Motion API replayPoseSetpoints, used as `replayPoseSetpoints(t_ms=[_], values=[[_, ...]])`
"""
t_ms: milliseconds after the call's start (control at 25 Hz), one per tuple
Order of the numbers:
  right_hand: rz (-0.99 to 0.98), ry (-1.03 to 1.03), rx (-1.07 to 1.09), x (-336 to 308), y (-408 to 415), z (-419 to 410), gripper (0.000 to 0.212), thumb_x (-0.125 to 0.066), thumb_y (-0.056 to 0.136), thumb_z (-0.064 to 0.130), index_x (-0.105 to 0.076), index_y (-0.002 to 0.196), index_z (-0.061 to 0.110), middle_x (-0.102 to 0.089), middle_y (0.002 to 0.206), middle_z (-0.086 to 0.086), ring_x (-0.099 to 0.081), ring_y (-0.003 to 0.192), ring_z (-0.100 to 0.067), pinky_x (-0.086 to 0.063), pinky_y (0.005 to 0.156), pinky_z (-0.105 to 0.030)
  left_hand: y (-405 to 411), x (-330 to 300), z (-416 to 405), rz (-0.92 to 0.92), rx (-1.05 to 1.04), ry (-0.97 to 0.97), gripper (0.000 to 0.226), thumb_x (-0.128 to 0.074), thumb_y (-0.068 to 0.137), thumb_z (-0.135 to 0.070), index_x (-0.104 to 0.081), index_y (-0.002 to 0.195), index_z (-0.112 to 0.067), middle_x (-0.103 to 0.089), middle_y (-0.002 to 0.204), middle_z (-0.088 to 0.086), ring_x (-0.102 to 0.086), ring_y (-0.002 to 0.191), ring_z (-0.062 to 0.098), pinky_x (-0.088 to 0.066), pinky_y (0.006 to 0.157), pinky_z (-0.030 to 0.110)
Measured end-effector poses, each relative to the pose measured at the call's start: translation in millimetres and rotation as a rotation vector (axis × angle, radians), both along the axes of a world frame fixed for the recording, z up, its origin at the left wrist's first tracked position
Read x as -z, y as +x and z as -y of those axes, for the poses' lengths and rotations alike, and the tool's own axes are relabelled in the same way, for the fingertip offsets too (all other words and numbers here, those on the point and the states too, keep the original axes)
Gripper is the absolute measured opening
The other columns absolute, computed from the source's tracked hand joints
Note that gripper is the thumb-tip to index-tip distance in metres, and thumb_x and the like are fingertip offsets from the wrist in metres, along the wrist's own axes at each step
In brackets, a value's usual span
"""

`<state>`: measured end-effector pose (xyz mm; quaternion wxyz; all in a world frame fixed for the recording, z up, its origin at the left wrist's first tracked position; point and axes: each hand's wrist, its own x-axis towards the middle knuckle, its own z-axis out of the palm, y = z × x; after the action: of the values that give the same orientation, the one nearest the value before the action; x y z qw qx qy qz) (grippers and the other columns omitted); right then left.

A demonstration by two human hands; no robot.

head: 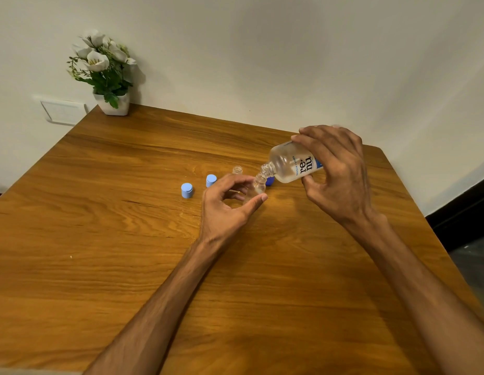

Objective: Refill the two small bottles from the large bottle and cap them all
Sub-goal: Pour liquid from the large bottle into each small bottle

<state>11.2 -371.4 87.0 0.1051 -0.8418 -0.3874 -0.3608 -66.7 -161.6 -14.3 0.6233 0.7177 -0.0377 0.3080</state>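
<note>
Pouring stage, seen from the head camera. The right hand (336, 169) is wrapped around the large bottle (293, 165), fingers over its upper side and thumb beneath, and holds it tipped well past level above the wooden table (127, 212), with its open neck pointing down and to the left. The bottle is clear, with a white label printed in dark letters and a blue patch at the edge nearest the palm. Its mouth meets, or nearly meets, the mouth of a small bottle (256, 186) (contact cannot be confirmed at this size). The left hand (227, 204) grips that small clear bottle between thumb and curled fingers, holding it roughly upright and uncapped, just above or on the tabletop; which one cannot be told.

Behind the left hand's fingers stands the second small bottle (237, 169), also clear and open, upright on the table. Two light blue caps (187, 190) (211, 180) stand to the left of the hand, near each other but apart. A dark blue cap (270, 181) shows partly, under the large bottle's neck, just beside the held small bottle.

At the table's far left corner, against the wall, a white pot of white flowers (107, 74) stands well apart from the work.
</note>
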Motion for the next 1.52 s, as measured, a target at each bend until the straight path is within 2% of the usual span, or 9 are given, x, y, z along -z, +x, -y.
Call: replayPoseSetpoints(t_ms=[360, 600, 840, 1160, 1520], values=[[0.008, 0.002, 0.002, 0.0, 0.3, 0.0, 0.064, -0.080, 0.075, 0.007, -0.063, 0.136, 0.007, -0.064, 0.140, -0.013, -0.055, 0.134, -0.032, -0.035, 0.117, -0.050, 0.8, 0.8, -0.5, -0.009, 0.005, 0.002, 0.041, -0.090, 0.081, -0.017, -0.072, 0.118, -0.012, -0.075, 0.108, 0.005, -0.073, 0.097, 0.017, -0.061, 0.077, 0.021], [0.004, -0.001, 0.003, 0.2, -0.1, 0.3, 0.063, -0.079, 0.076, 0.008, -0.063, 0.137, 0.007, -0.064, 0.140, -0.012, -0.055, 0.134, -0.032, -0.035, 0.117, -0.049, -1.1, -0.9, -0.6, -0.006, 0.009, 0.001, 0.045, -0.084, 0.080, -0.035, -0.072, 0.118, -0.014, -0.075, 0.108, 0.003, -0.073, 0.098, 0.017, -0.063, 0.077, 0.025], [0.010, -0.006, -0.004, -1.3, -0.1, -0.6, 0.061, -0.078, 0.077, 0.009, -0.063, 0.136, 0.007, -0.064, 0.140, -0.012, -0.055, 0.134, -0.033, -0.035, 0.117, -0.050, -0.6, -0.6, -0.3, -0.009, 0.006, -0.001, 0.041, -0.088, 0.081, -0.020, -0.072, 0.117, -0.011, -0.074, 0.108, 0.002, -0.072, 0.098, 0.013, -0.061, 0.077, 0.022], [0.019, -0.004, -0.008, -2.4, -1.2, -0.3, 0.062, -0.079, 0.077, 0.007, -0.063, 0.136, 0.007, -0.064, 0.139, -0.013, -0.056, 0.134, -0.033, -0.034, 0.117, -0.049, -0.6, 0.0, -0.8, -0.009, 0.005, -0.001, 0.041, -0.090, 0.081, -0.018, -0.073, 0.117, -0.011, -0.074, 0.108, 0.002, -0.072, 0.098, 0.016, -0.063, 0.077, 0.025], [0.034, -0.013, -0.012, -3.6, -1.1, -0.4, 0.062, -0.079, 0.077, 0.008, -0.063, 0.137, 0.007, -0.064, 0.140, -0.013, -0.055, 0.134, -0.033, -0.035, 0.116, -0.050, -2.0, -2.5, -0.5, -0.010, 0.014, -0.007, 0.042, -0.089, 0.080, -0.019, -0.070, 0.117, -0.022, -0.073, 0.108, -0.004, -0.071, 0.096, 0.013, -0.062, 0.076, 0.024]])
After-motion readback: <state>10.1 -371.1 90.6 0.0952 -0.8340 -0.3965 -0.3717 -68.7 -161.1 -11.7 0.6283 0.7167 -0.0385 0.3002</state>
